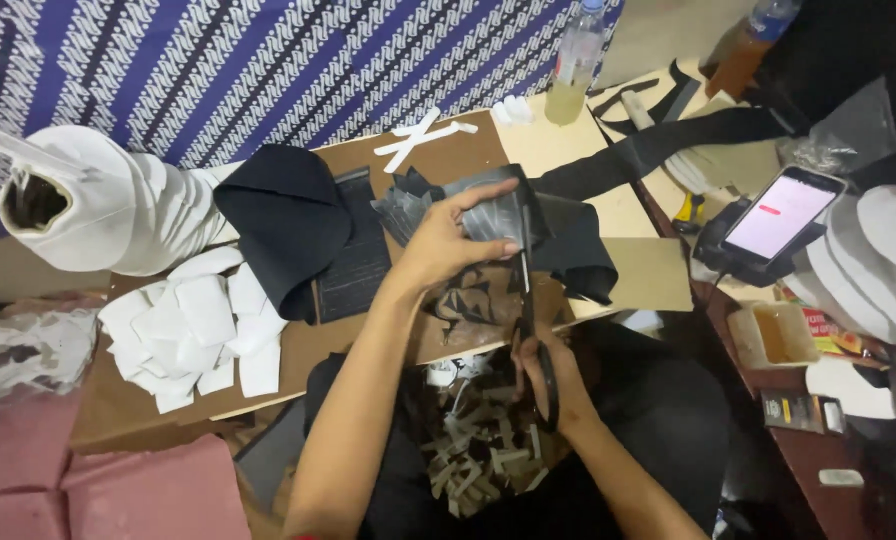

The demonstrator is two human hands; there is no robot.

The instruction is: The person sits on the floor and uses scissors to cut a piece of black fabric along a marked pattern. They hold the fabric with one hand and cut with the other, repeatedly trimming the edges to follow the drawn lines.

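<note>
My left hand point(451, 240) pinches a stack of grey-black fabric pieces point(495, 205) above the brown board table point(438, 160). My right hand point(551, 372) grips the handles of black scissors point(528, 300), whose blades point up into the lower edge of the stack. Below my arms lies a pile of pale and black fabric scraps point(478, 440) on my lap. A strip of black fabric point(578, 250) drapes to the right of the stack.
White cut pieces point(193, 330) are heaped at left, beside a black folded cloth point(283, 215) and a white roll point(78, 210). A plastic bottle point(575, 65) stands at the back. A lit phone point(780, 213) rests on a stand at right.
</note>
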